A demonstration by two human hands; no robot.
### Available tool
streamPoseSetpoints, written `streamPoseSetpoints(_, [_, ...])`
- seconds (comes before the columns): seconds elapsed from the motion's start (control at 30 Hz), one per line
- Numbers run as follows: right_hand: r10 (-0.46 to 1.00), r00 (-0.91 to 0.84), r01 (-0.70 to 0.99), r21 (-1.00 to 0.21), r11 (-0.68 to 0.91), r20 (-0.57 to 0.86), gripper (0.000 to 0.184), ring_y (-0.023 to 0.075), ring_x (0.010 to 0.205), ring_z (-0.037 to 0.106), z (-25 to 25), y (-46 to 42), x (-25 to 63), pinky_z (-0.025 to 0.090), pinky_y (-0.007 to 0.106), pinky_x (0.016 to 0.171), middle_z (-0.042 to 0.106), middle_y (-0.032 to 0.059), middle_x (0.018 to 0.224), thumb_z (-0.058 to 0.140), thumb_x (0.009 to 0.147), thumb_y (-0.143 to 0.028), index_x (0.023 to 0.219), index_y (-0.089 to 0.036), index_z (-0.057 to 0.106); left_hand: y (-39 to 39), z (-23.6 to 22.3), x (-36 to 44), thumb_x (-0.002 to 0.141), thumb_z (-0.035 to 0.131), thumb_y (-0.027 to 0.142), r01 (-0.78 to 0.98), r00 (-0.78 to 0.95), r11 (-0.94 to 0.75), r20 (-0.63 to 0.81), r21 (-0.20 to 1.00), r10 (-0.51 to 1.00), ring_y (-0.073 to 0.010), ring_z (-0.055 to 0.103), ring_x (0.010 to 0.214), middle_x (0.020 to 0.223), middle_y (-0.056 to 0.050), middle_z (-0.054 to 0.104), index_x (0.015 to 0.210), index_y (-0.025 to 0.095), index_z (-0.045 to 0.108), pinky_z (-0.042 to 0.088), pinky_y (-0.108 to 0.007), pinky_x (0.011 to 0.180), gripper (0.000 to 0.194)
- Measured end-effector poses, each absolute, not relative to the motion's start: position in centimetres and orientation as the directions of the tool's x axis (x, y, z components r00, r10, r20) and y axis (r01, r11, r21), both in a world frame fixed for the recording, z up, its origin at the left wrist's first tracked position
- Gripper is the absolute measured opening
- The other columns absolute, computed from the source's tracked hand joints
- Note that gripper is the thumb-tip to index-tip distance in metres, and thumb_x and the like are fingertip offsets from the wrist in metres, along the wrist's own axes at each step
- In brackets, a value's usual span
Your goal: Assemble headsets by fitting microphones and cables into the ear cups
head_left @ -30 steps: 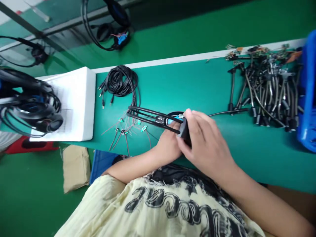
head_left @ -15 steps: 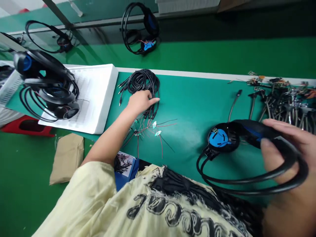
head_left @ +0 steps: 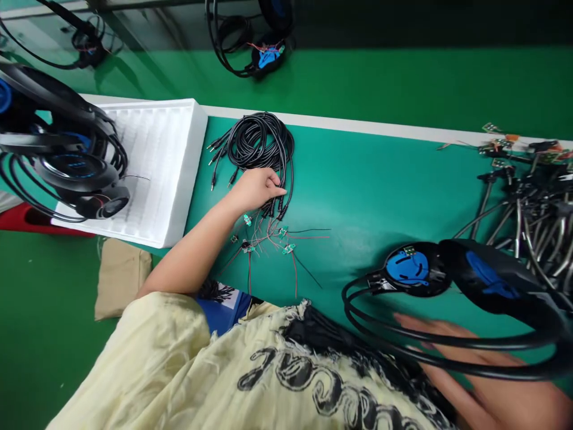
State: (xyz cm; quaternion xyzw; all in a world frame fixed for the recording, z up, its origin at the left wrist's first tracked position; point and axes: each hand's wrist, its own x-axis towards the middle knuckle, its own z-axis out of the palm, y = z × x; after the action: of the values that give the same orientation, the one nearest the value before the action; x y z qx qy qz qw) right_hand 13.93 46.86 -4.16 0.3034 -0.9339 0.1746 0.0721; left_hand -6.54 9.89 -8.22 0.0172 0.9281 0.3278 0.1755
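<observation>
The left hand (head_left: 255, 190) is laid on the coiled black cables (head_left: 262, 143), its fingers held narrow and together beside the plug ends; whether the plugs are gripped cannot be told. The right hand (head_left: 452, 352) is blurred at the lower right, its fingers stretched out wide. The headset (head_left: 412, 267) is seen at the lower right of the view, with its blue-centred ear cup facing up and its black double band passing across those fingers; whether it is held by that hand cannot be told.

Just below the left hand, small green boards (head_left: 289, 248) trailing red and black wires are scattered on the teal mat (head_left: 358, 185). A heap of bent metal-and-black parts (head_left: 532, 239) is piled at the mat's right end, close behind the headset. To the left, a white foam tray (head_left: 179, 173) is set on the mat, with more headsets (head_left: 67, 155) lying on it. A white strip (head_left: 358, 122) is run along the far edge of the mat.

Beyond it, another headset (head_left: 255, 45) is laid on a green surface (head_left: 403, 77). The green floor (head_left: 45, 334) is seen below, with a brown paper packet (head_left: 120, 275) and a red crate (head_left: 27, 227) on it.
</observation>
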Motion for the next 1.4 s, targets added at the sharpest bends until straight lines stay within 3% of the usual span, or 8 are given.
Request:
streamPoseSetpoints(0.1, [-0.661,-0.747,-0.649,-0.285,0.705,0.066,0.034,0.0200,0.099,0.068,-4.5,45.0,11.4,0.062,0.030,0.074,0.069,0.0041,0.112,0.046,0.091,-0.024,0.119,-0.023,0.065,9.3,-8.1,-6.4,0.072,0.074,0.027,-0.159,-0.934,0.733,-0.342,0.661,0.107,-0.0104,0.057,0.065,0.074,-0.001,0.065,0.085,0.014,0.063,0.042,-0.025,0.065,0.022])
streamPoseSetpoints(0.27, [-0.662,-0.743,-0.667,-0.171,0.725,0.094,0.027,0.0211,0.079,0.067,-4.9,41.0,6.7,0.054,0.034,0.063,0.069,0.0043,0.088,0.043,0.094,-0.023,0.107,-0.018,0.066,8.8,-8.4,-5.7,0.071,0.075,0.026,-0.187,-0.954,0.674,-0.296,0.714,0.049,-0.0088,0.053,0.061,0.071,0.001,0.062,0.091,0.014,0.065,0.041,-0.025,0.064,0.025])
streamPoseSetpoints(0.5, [-0.748,-0.657,-0.711,-0.257,0.655,-0.088,0.028,0.0256,0.097,0.060,-4.5,33.4,1.0,0.045,0.034,0.070,0.065,0.0102,0.102,0.042,0.093,-0.020,0.112,-0.018,0.062,9.1,-7.4,-5.1,0.076,0.066,0.013,-0.314,-0.930,0.472,-0.367,0.824,0.022,-0.0069,0.051,0.055,0.061,0.003,0.056,0.083,0.014,0.063,0.043,-0.023,0.061,0.008])
streamPoseSetpoints(0.67, [-0.498,-0.851,-0.343,-0.545,0.765,-0.163,0.028,0.0235,0.100,0.061,-6.7,28.7,-3.0,0.046,0.033,0.079,0.066,0.0087,0.109,0.048,0.091,-0.029,0.114,-0.020,0.059,9.3,-7.1,-4.5,0.079,0.060,0.007,-0.371,-0.925,0.274,-0.379,0.887,-0.026,-0.0065,0.051,0.052,0.061,0.005,0.053,0.081,0.017,0.057,0.043,-0.020,0.053,0.010])
streamPoseSetpoints(0.83, [-0.256,-0.937,-0.085,-0.555,0.827,-0.239,0.045,0.0295,0.099,0.061,-9.1,25.5,-6.0,0.048,0.040,0.079,0.066,0.0148,0.107,0.056,0.085,-0.045,0.116,-0.013,0.053,9.7,-7.0,-3.7,0.084,0.053,0.009,-0.418,-0.906,0.185,-0.422,0.889,-0.017,-0.0054,0.048,0.049,0.061,0.004,0.053,0.084,0.016,0.055,0.038,-0.017,0.047,0.008])
streamPoseSetpoints(1.0, [-0.196,-0.943,0.011,-0.613,0.790,-0.270,0.023,0.0291,0.099,0.060,-9.3,24.7,-6.8,0.047,0.042,0.084,0.065,0.0114,0.103,0.062,0.077,-0.028,0.096,-0.018,0.057,8.7,-5.5,-0.7,0.087,0.057,0.026,-0.610,-0.788,-0.163,-0.572,0.776,0.226,-0.0109,0.064,0.064,0.079,-0.002,0.064,0.106,0.014,0.060,0.053,-0.025,0.063,0.023])
streamPoseSetpoints(1.23, [-0.277,-0.870,0.271,-0.864,0.424,-0.409,0.006,0.0154,0.076,0.063,-7.1,24.4,-6.1,0.052,0.036,0.080,0.062,0.0018,0.081,0.051,0.085,-0.020,0.083,-0.020,0.045,5.5,-2.3,2.2,0.083,0.060,0.023,-0.650,-0.759,-0.343,-0.551,0.678,0.348,-0.0077,0.058,0.049,0.090,-0.003,0.070,0.117,0.017,0.059,0.051,-0.021,0.045,0.034])
streamPoseSetpoints(1.4, [-0.495,-0.695,0.593,-0.805,0.016,-0.522,0.006,0.0087,0.063,0.060,-5.7,24.3,-5.0,0.057,0.034,0.076,0.058,-0.0009,0.075,0.047,0.092,-0.021,0.087,-0.018,0.049,5.2,-1.9,2.8,0.081,0.062,0.020,-0.547,-0.837,-0.380,-0.480,0.746,0.263,-0.0079,0.060,0.051,0.074,-0.002,0.069,0.107,0.010,0.064,0.055,-0.023,0.059,0.028])
